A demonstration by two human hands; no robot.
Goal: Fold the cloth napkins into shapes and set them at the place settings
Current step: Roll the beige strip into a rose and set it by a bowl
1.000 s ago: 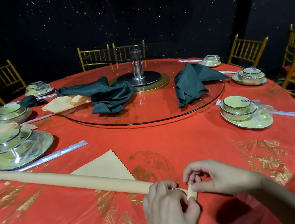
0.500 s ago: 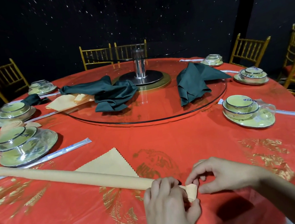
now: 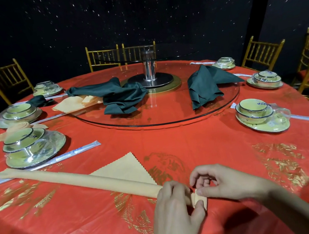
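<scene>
A beige cloth napkin [image 3: 82, 181] lies rolled into a long thin tube across the red table, with a triangular flap sticking out on its far side. My left hand [image 3: 175, 211] grips the tube's near right end. My right hand [image 3: 219, 182] pinches the small curled tip of that end. A finished beige rosette napkin [image 3: 19, 127] sits beside the left place setting [image 3: 31, 146]. Two loose green napkins [image 3: 117, 96] [image 3: 205, 84] and a flat beige napkin [image 3: 74, 104] lie on the glass turntable [image 3: 157, 116].
Wrapped bowl-and-plate settings ring the table, including one at the right [image 3: 262, 117] and others at the far side. Wrapped chopsticks [image 3: 40, 163] lie just beyond the rolled napkin. A folded green napkin [image 3: 38, 100] sits at the far left. Gold chairs [image 3: 8, 80] surround the table.
The tip of the rolled napkin has been curled tighter between my two hands. My view has shifted slightly; the rest of the table is unchanged.
</scene>
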